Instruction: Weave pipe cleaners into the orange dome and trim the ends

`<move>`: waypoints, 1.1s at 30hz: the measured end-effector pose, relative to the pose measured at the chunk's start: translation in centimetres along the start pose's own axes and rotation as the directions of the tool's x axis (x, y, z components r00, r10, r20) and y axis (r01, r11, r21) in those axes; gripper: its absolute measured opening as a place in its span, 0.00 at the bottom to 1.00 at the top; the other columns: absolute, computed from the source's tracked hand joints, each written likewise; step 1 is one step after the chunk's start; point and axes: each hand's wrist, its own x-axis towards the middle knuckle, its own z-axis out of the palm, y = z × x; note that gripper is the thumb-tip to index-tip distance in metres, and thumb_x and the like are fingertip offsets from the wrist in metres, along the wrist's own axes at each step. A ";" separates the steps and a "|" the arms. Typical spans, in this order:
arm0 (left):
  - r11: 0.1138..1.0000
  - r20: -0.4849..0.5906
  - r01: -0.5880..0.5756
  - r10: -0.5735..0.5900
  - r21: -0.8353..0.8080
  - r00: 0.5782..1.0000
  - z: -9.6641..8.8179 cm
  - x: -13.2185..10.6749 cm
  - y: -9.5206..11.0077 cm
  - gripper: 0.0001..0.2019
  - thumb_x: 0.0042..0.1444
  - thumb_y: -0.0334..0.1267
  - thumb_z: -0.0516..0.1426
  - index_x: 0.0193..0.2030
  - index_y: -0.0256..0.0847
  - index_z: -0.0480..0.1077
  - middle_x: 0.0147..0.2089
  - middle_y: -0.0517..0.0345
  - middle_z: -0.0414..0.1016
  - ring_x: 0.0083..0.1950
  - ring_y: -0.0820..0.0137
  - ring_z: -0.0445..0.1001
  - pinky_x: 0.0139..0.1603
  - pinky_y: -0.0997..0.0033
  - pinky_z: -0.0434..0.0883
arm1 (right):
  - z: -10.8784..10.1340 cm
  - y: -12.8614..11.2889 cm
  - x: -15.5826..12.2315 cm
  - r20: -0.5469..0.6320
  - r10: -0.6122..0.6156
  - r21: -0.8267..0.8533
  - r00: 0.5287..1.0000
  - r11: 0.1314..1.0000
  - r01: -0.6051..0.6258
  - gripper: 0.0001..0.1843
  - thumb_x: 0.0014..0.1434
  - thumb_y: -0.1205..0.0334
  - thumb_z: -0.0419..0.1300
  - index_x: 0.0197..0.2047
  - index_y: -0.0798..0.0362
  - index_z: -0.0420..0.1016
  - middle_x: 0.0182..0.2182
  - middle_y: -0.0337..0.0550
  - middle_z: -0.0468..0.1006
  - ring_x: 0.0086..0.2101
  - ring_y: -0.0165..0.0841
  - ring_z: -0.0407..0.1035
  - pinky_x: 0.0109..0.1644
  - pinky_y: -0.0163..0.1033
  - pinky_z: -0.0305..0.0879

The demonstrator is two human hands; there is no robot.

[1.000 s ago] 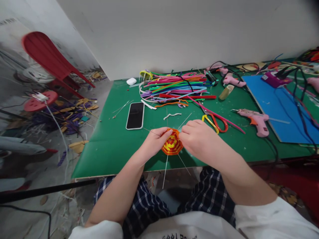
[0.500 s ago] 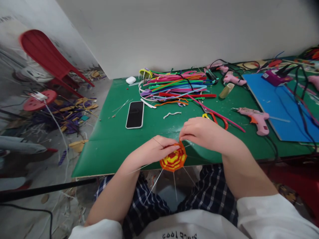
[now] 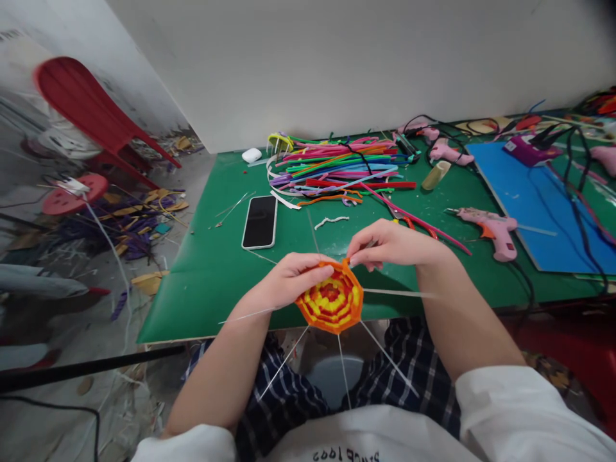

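Observation:
A woven octagonal disc (image 3: 331, 296) in rings of orange, yellow and red, with thin pale spokes sticking out all round, is held over the table's front edge. My left hand (image 3: 301, 277) grips its upper left side, thumb on top and fingers underneath. At the disc's top edge, my right hand (image 3: 378, 247) pinches the end of an orange pipe cleaner (image 3: 346, 262). Part of that strip is hidden by the fingers. Just beyond my right hand lie scissors (image 3: 409, 222) with red and yellow handles, partly covered.
A phone (image 3: 260, 222) lies left of a bundle of coloured pipe cleaners (image 3: 341, 163). To the right are a pink glue gun (image 3: 495, 230) with a cable and a blue board (image 3: 543, 218). A short white twisted piece (image 3: 332, 221) sits mid-table on the green surface (image 3: 202, 282).
The disc has tipped to show more of its face, and its spokes have swung round. My right hand has turned slightly at the top edge, with its fingers more visible.

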 end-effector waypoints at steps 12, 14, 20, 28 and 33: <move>0.955 -0.503 -0.116 -0.040 -0.274 0.863 0.2 1.6 -0.7 0.12 0.47 0.45 0.58 0.33 0.38 0.73 0.30 0.59 0.74 0.32 0.72 0.71 0.32 0.75 0.69 | 1.6 -0.6 0.6 -0.397 -0.087 0.064 0.914 0.991 0.122 0.11 0.50 0.55 0.58 0.30 0.55 0.73 0.17 0.36 0.69 0.18 0.25 0.63 0.21 0.32 0.61; 0.969 -0.526 -0.132 0.003 -0.209 0.851 0.3 1.5 -0.6 0.13 0.48 0.45 0.57 0.34 0.37 0.72 0.31 0.58 0.74 0.33 0.72 0.71 0.33 0.75 0.69 | 1.9 -0.8 0.7 -0.430 -0.084 0.061 0.899 0.991 0.121 0.11 0.49 0.55 0.59 0.28 0.55 0.73 0.16 0.36 0.69 0.17 0.25 0.63 0.21 0.32 0.61; 0.984 -0.577 -0.158 0.084 -0.079 0.812 0.3 1.4 -0.9 0.14 0.51 0.46 0.54 0.37 0.37 0.71 0.35 0.57 0.73 0.36 0.71 0.70 0.36 0.75 0.68 | 1.7 -0.7 0.5 -0.372 -0.057 0.098 0.926 0.990 0.100 0.13 0.52 0.56 0.56 0.38 0.52 0.73 0.24 0.38 0.73 0.23 0.26 0.66 0.22 0.30 0.60; 0.994 -0.555 -0.106 0.093 0.009 0.827 0.3 1.3 -1.0 0.15 0.53 0.46 0.52 0.38 0.37 0.70 0.36 0.57 0.73 0.38 0.69 0.70 0.37 0.74 0.68 | 0.1 -0.2 -0.3 -0.177 -0.038 0.067 0.983 0.996 0.051 0.21 0.56 0.53 0.50 0.50 0.52 0.68 0.33 0.43 0.75 0.28 0.27 0.66 0.24 0.30 0.62; 0.969 -0.513 -0.071 0.187 0.237 0.838 0.7 1.1 -0.6 0.14 0.56 0.44 0.49 0.40 0.39 0.70 0.37 0.59 0.74 0.37 0.72 0.70 0.37 0.78 0.66 | 0.2 -1.0 -0.9 -0.191 -0.075 -0.193 0.979 0.980 0.037 0.19 0.55 0.52 0.52 0.48 0.50 0.70 0.38 0.41 0.75 0.35 0.30 0.68 0.35 0.33 0.64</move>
